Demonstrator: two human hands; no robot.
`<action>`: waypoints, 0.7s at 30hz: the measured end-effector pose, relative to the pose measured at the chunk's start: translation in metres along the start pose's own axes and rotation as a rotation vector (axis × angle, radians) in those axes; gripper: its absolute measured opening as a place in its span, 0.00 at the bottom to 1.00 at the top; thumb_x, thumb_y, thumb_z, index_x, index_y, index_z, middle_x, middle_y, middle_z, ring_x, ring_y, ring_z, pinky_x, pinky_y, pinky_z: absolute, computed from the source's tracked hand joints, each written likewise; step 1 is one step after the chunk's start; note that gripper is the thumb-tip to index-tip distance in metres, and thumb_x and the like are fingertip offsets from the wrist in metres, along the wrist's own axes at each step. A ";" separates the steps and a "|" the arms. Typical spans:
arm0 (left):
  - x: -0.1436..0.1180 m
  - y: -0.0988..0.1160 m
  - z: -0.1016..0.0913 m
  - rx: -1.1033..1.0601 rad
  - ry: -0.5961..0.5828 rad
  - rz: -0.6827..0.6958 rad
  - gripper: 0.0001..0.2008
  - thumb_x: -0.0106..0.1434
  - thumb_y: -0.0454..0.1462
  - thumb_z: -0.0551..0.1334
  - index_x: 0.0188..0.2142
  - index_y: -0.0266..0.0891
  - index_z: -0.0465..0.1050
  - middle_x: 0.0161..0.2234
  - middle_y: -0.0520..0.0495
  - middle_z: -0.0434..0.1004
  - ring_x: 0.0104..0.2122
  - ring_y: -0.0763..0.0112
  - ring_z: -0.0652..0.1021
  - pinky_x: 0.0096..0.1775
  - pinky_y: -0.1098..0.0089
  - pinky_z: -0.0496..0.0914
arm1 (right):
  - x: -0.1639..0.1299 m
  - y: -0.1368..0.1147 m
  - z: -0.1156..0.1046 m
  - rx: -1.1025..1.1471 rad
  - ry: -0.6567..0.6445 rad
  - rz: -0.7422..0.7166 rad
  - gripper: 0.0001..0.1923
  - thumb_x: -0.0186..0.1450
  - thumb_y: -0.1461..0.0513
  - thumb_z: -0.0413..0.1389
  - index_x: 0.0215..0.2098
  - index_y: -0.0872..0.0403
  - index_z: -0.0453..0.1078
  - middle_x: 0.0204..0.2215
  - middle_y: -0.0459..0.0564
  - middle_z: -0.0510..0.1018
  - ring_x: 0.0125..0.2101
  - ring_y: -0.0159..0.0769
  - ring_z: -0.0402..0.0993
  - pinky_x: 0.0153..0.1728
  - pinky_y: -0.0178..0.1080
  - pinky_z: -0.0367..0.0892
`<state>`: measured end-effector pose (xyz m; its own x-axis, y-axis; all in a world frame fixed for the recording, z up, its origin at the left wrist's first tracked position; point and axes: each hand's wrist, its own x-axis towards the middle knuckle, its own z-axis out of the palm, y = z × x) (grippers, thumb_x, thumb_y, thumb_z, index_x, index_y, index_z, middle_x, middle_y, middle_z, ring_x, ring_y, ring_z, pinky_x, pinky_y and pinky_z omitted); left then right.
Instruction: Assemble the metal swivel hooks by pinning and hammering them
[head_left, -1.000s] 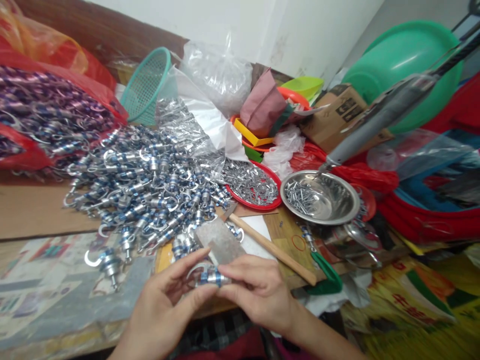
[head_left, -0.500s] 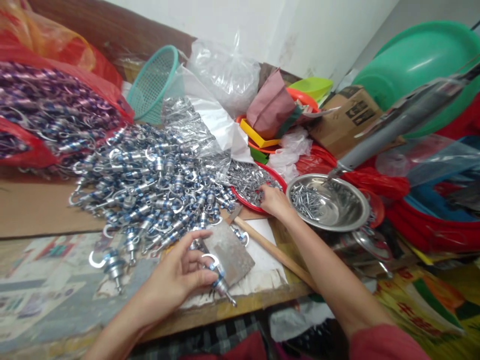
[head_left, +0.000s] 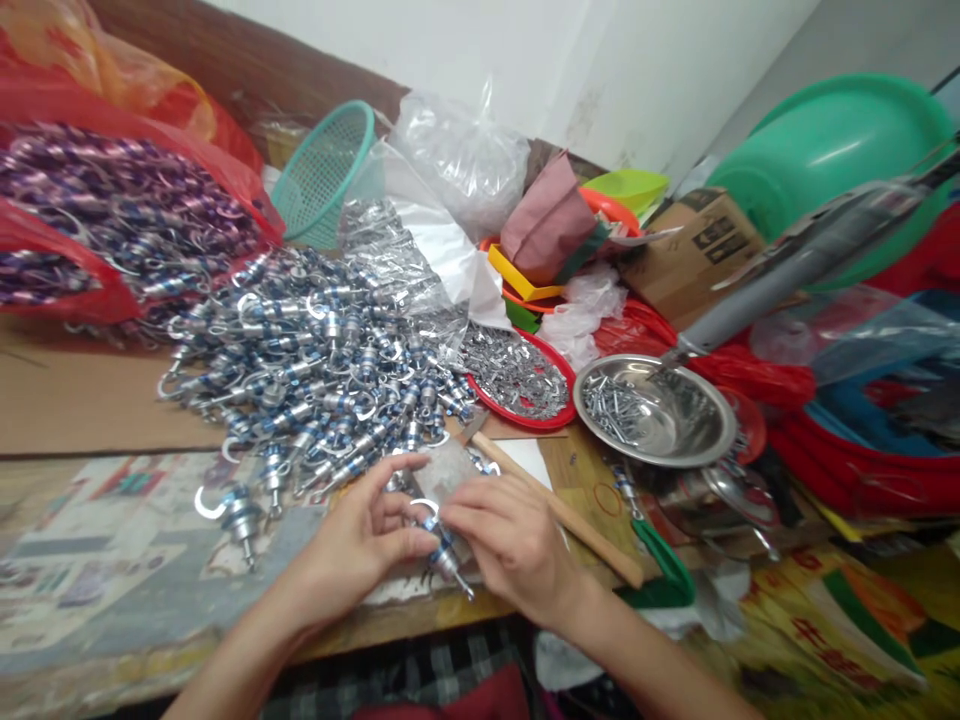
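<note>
My left hand (head_left: pixel 352 545) is closed on a silver metal hook fitting (head_left: pixel 450 565) with blue bands, its hook turned up and its thin tip pointing down to the right. The fingers of my right hand (head_left: pixel 521 540) are pinched together against the hook side of this fitting. Whatever small piece they may hold is hidden. Beneath both hands lies a flat grey metal plate (head_left: pixel 442 470), partly covered by them. A wooden-handled hammer (head_left: pixel 562 507) rests just right of the plate, and one separate hook fitting (head_left: pixel 240 520) lies left of my left hand.
A large pile of similar fittings (head_left: pixel 322 370) spreads behind my hands, beside a red bag (head_left: pixel 112 290) of purple and blue ones. Right of it stand a red dish (head_left: pixel 571 385) of small metal pieces and a steel bowl (head_left: pixel 694 440) with pins. A grey tool (head_left: pixel 780 275) slants over the bowl.
My right hand has come back from the red dish to the fitting in my left hand. The left hand keeps its hold. The whole view has shifted slightly.
</note>
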<state>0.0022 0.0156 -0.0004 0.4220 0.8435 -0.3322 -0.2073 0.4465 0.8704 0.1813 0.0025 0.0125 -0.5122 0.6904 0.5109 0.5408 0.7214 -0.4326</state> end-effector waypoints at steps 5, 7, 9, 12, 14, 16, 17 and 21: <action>0.000 -0.002 0.000 0.013 -0.005 0.019 0.32 0.47 0.30 0.66 0.50 0.39 0.56 0.25 0.54 0.74 0.27 0.70 0.74 0.33 0.68 0.67 | -0.009 -0.007 0.001 0.004 -0.073 0.056 0.13 0.60 0.72 0.48 0.40 0.58 0.70 0.31 0.54 0.77 0.33 0.37 0.71 0.34 0.40 0.68; 0.000 -0.002 0.001 0.015 -0.011 0.024 0.31 0.47 0.30 0.65 0.50 0.39 0.55 0.26 0.54 0.74 0.28 0.70 0.74 0.33 0.67 0.67 | -0.007 -0.006 -0.002 0.015 -0.131 0.088 0.13 0.61 0.72 0.47 0.39 0.58 0.71 0.30 0.53 0.75 0.32 0.37 0.70 0.32 0.38 0.67; -0.001 -0.001 0.002 0.016 -0.002 0.023 0.31 0.48 0.30 0.65 0.50 0.39 0.56 0.26 0.54 0.74 0.28 0.70 0.75 0.33 0.67 0.67 | -0.001 -0.006 -0.006 0.030 -0.183 0.147 0.12 0.62 0.70 0.48 0.36 0.57 0.72 0.28 0.51 0.75 0.30 0.36 0.70 0.31 0.36 0.66; -0.001 0.000 0.003 0.021 0.018 0.013 0.32 0.47 0.30 0.66 0.50 0.38 0.56 0.25 0.55 0.73 0.26 0.71 0.74 0.32 0.68 0.67 | 0.012 -0.005 -0.016 0.072 -0.293 0.296 0.07 0.62 0.67 0.53 0.31 0.56 0.73 0.25 0.47 0.75 0.28 0.33 0.70 0.29 0.33 0.65; -0.001 0.000 0.003 0.025 0.024 0.014 0.33 0.46 0.31 0.66 0.51 0.38 0.56 0.25 0.55 0.73 0.26 0.70 0.74 0.31 0.68 0.67 | 0.021 -0.003 -0.020 0.093 -0.380 0.340 0.07 0.62 0.67 0.55 0.29 0.56 0.74 0.25 0.46 0.75 0.28 0.31 0.71 0.31 0.32 0.65; -0.001 0.000 0.003 0.023 0.025 0.015 0.34 0.46 0.31 0.66 0.51 0.38 0.55 0.25 0.54 0.73 0.26 0.70 0.75 0.30 0.68 0.67 | 0.025 0.000 -0.019 0.113 -0.415 0.316 0.07 0.61 0.67 0.55 0.30 0.55 0.75 0.25 0.46 0.76 0.28 0.31 0.71 0.32 0.32 0.65; -0.001 0.000 0.004 0.019 0.025 0.014 0.34 0.45 0.31 0.67 0.51 0.38 0.55 0.25 0.55 0.72 0.26 0.69 0.75 0.30 0.68 0.67 | 0.025 0.001 -0.015 0.125 -0.399 0.298 0.06 0.60 0.67 0.56 0.31 0.55 0.76 0.25 0.46 0.76 0.28 0.30 0.71 0.32 0.32 0.65; -0.001 -0.001 0.004 0.004 0.019 0.013 0.34 0.45 0.31 0.67 0.51 0.38 0.55 0.23 0.56 0.71 0.26 0.68 0.75 0.29 0.69 0.66 | 0.018 0.002 0.005 0.140 -0.228 0.303 0.08 0.59 0.66 0.57 0.36 0.52 0.77 0.24 0.46 0.75 0.27 0.31 0.70 0.28 0.33 0.64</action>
<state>0.0056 0.0136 0.0005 0.4023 0.8547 -0.3282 -0.2086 0.4346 0.8761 0.1697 0.0167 0.0176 -0.4866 0.8562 0.1736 0.6024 0.4728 -0.6431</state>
